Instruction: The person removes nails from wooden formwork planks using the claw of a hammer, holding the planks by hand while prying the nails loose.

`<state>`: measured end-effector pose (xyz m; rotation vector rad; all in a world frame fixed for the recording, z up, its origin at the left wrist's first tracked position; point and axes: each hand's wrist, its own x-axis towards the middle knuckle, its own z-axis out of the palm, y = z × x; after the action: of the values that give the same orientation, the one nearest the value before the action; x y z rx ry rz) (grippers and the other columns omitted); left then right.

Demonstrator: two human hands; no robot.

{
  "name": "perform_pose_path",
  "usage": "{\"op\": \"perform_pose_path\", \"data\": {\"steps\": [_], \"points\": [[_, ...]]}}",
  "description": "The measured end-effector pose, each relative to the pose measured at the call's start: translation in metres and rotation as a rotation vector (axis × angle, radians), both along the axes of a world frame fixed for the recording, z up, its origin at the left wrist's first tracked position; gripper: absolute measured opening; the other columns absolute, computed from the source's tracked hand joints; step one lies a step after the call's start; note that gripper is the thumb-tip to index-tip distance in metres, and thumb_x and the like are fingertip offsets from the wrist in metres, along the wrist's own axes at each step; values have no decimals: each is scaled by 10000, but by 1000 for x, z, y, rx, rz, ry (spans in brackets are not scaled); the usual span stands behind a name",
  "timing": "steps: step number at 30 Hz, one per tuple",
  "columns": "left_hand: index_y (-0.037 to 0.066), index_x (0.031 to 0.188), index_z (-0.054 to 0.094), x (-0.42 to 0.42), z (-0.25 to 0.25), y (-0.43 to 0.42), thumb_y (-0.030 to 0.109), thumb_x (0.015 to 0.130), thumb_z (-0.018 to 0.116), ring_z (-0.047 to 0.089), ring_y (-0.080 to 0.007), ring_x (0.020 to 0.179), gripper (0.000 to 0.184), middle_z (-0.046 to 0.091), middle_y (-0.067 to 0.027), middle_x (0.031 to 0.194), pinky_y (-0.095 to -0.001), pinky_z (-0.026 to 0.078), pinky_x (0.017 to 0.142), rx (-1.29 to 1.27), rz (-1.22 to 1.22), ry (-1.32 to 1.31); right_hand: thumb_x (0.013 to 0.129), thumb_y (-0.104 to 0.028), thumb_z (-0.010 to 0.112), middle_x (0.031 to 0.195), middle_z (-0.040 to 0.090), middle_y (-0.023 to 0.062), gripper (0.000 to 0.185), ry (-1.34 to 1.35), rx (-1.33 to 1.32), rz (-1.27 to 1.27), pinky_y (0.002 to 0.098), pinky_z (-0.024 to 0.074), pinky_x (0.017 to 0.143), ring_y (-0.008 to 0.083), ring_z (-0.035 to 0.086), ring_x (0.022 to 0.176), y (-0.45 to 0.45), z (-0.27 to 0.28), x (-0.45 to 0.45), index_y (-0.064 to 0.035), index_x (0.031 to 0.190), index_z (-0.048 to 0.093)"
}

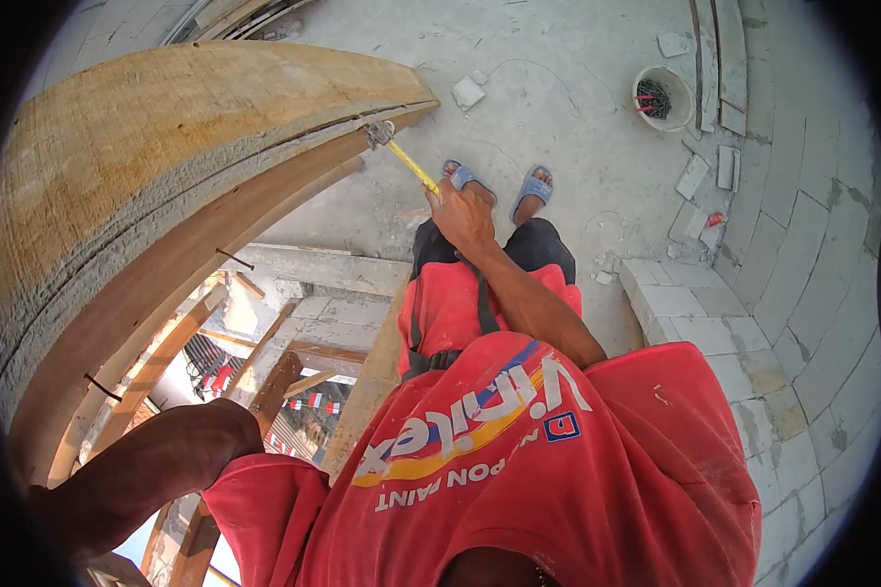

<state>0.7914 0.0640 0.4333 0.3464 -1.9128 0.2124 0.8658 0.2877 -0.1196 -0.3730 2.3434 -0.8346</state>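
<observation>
My right hand (458, 213) is closed round the yellow handle of a hammer (413, 164), in front of my legs. The hammer's metal head is up against or very close to the lower edge of a long wooden board (215, 103), near its far end; whether they touch I cannot tell. Grey mortar crusts the board's edge. Two nails (235, 259) stick out of the timber below it. My left arm bends out to the lower left, and its hand is out of view.
A white bucket (665, 99) holding nails and something red stands at the upper right. Block pieces (691, 177) lie beside the grey block wall (798, 254). A low block ledge (690, 311) is on the right. At the lower left, an opening shows timber framing (274, 391) and red-white bunting below.
</observation>
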Motion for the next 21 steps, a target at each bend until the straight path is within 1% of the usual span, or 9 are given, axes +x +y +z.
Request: {"op": "perform_pose_path", "data": {"steps": [3,4,5,8,9,13,19,20,21], "points": [[-10,1202,636,19,1,-15,262,856,696,571,-336,1183,443,594,-215,1199,-589,417,1053,15,-161,36,994,-401,608,733,704,255,380,-74,-5,102,543,579,622,455,720,699,-5,-24,0,-25,1029,651],[-16,1249,619,19,-10,-6,225,840,716,556,-346,1219,484,581,-228,1269,-588,395,1082,56,-163,49,989,-401,613,773,712,258,377,18,38,92,540,582,657,450,726,741,8,-73,-16,-29,1037,653],[1,1313,594,4,-15,2,304,878,682,520,-337,1281,538,560,-246,1337,-579,373,1108,100,-13,185,984,-402,619,812,719,260,374,75,76,85,537,585,693,445,733,783,18,-108,-29,-34,1044,655],[7,1323,588,37,29,-57,397,923,608,513,-354,1293,560,555,-273,1315,-598,358,1119,-32,119,-43,1015,-495,556,886,714,292,494,-141,162,-59,565,561,779,477,714,884,14,-158,-81,-14,1058,662],[-10,1315,582,40,30,-70,456,967,516,533,-388,1256,585,537,-323,1302,-630,383,1074,-77,36,-190,1009,-527,560,891,711,305,539,-153,168,-139,577,547,769,507,699,866,26,-156,-69,2,1041,662],[-9,1303,590,41,19,-74,461,969,520,539,-382,1240,581,545,-315,1285,-619,389,1063,-46,21,-152,995,-579,559,924,703,330,614,-257,136,-201,530,518,853,498,689,978,54,-134,-68,24,1010,674],[-8,1285,603,28,12,-71,468,971,525,548,-373,1215,575,558,-305,1259,-601,397,1046,-144,-1,-341,983,-534,592,908,703,280,583,-346,141,136,487,507,856,423,694,928,57,-79,-58,27,1132,651],[-8,1282,605,26,10,-71,469,971,526,549,-372,1211,575,560,-303,1254,-598,398,1044,-143,-10,-360,991,-538,548,1079,695,347,618,-423,112,163,555,508,908,513,670,1060,56,-61,-57,36,1213,604],[-7,1279,607,23,8,-72,470,972,527,551,-370,1207,574,562,-301,1250,-596,400,1041,-138,-11,-383,1005,-531,514,1072,701,339,616,-383,92,191,557,497,923,513,667,1067,55,-45,-54,33,1239,592]]}}
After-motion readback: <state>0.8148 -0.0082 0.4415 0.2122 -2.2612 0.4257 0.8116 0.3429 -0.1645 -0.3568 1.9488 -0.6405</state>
